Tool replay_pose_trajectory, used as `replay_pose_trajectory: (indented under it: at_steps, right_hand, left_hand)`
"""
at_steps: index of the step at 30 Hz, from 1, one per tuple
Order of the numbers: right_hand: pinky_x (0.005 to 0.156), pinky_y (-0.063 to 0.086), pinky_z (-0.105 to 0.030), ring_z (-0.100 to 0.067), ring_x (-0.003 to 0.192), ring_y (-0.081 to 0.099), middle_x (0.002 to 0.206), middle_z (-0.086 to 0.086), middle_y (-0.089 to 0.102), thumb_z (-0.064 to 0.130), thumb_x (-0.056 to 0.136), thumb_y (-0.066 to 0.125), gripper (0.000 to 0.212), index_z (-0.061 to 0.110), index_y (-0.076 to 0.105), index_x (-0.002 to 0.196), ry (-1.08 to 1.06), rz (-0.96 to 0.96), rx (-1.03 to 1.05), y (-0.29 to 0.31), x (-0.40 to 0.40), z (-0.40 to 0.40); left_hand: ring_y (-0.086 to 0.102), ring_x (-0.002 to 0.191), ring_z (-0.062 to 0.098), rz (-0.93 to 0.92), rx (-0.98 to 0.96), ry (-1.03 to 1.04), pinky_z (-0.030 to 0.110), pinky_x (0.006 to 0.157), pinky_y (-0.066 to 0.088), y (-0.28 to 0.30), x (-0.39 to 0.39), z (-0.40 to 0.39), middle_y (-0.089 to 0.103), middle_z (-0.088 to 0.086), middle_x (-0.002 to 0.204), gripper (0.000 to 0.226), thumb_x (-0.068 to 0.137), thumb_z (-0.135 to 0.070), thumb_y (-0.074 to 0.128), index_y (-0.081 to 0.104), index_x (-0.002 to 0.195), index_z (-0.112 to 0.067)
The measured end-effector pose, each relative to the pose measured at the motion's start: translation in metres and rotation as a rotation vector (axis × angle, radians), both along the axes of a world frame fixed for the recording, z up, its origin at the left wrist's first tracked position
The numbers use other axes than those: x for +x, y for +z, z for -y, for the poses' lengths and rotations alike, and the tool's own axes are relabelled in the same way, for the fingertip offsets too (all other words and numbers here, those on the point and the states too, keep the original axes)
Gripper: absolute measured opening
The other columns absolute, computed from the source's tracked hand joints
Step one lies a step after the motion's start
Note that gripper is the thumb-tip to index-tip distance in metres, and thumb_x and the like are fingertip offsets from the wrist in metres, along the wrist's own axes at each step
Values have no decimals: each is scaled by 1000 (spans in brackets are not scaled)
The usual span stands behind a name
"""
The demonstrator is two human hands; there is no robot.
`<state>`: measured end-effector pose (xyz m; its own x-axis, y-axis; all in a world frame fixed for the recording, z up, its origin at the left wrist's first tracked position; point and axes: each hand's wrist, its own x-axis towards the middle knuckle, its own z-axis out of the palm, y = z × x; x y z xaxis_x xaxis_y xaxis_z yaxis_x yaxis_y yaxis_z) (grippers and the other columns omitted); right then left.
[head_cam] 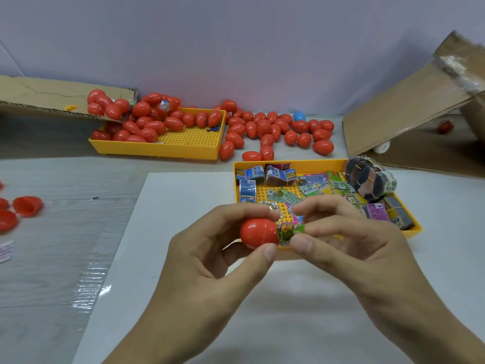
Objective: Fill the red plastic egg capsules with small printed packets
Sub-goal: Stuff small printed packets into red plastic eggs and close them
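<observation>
The left hand (210,248) is pinching a red egg half (258,233) between thumb and fingers, its open end facing right. The right hand (349,240) is pinching a green printed packet (288,232) at that opening; how far it is sitting inside is hard to tell. Just behind the hands, a yellow tray (288,164) is holding more packets on the desk (65,179). Farther back, closed red eggs (273,127) are lying loose beside a second yellow tray (194,140).

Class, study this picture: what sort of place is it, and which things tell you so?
Probably a small hand-packing workstation: loose red eggs heaped on the table, a yellow tray of printed packets, and opened cardboard boxes.
</observation>
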<state>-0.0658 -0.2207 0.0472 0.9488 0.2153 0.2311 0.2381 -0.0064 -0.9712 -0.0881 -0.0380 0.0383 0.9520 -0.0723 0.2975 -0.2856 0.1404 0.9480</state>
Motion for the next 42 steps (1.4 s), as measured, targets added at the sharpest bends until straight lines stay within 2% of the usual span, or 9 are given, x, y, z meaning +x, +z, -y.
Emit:
replay_pose_trajectory:
  at_steps: [3, 5, 10, 13, 21, 25, 30, 37, 42]
  right_hand:
    - [68, 56, -37, -10, 88, 66, 102, 1, 69, 39, 56, 88, 24, 21, 78, 70, 34, -78, 63, -1, 1, 0]
    - [64, 55, -26, -7, 92, 67, 100, 0, 70, 30, 55, 86, 20, 19, 78, 69, 48, -124, 113, 1, 1, -1]
    - [63, 53, -27, -8, 90, 65, 101, 2, 71, 55, 50, 88, 43, 16, 78, 67, 113, -265, 167, 6, -1, -3]
    - [60, 49, -28, -6, 82, 62, 102, 1, 72, 54, 48, 89, 47, 14, 79, 70, 139, -332, 198, 6, -1, -3]
    - [60, 51, -18, -4, 81, 66, 95, 3, 71, 19, 61, 83, 7, 16, 78, 66, 23, -237, 119, 1, -2, -4]
    - [61, 52, -20, -6, 82, 68, 93, 3, 71, 23, 56, 88, 16, 17, 78, 66, -12, -199, 88, 2, -2, -5]
    - [55, 50, -17, -7, 59, 61, 76, -3, 70, 20, 53, 89, 27, 9, 78, 75, -7, -212, 74, 3, -1, -4]
    - [67, 53, -17, -6, 95, 67, 103, 5, 72, 39, 71, 74, 12, 29, 79, 68, 11, -82, -45, 10, -5, -6]
    - [58, 45, -15, -4, 72, 55, 80, 9, 61, 30, 61, 87, 12, 22, 78, 65, 21, -108, 50, 5, -4, -7]
  left_hand:
    - [70, 103, 25, -4, 3, -18, 22, 86, 55, -3, 0, 0, 74, 7, 108, 32, 76, -17, 73, 72, 108, -19]
    - [70, 104, 27, 15, 9, -33, 23, 86, 55, -3, 1, 0, 72, 8, 108, 31, 77, -14, 73, 73, 108, -18]
    - [68, 104, 31, 53, 36, -31, 26, 85, 56, -6, 2, -1, 68, 7, 108, 34, 79, -12, 73, 73, 112, -19]
    - [66, 104, 35, 81, 80, 2, 27, 82, 56, -7, 2, 0, 67, 7, 108, 35, 79, -14, 73, 73, 113, -23]
    - [67, 103, 32, 108, 87, 29, 26, 81, 57, -7, 1, 2, 66, 10, 109, 35, 79, -15, 73, 74, 113, -21]
    - [68, 98, 25, 145, 144, 88, 23, 77, 58, -6, 1, 3, 64, 3, 108, 35, 79, -18, 73, 74, 114, -24]
    - [70, 89, 28, 222, 198, 176, 25, 76, 60, -8, -1, 5, 60, 2, 105, 38, 78, -15, 74, 73, 115, -23]
    - [70, 90, 27, 257, 213, 226, 24, 74, 60, -7, -2, 6, 60, 3, 102, 34, 77, -16, 76, 73, 111, -17]
    - [70, 93, 28, 205, 170, 240, 24, 74, 60, -4, -1, 3, 60, 3, 103, 31, 76, -19, 76, 75, 107, -18]
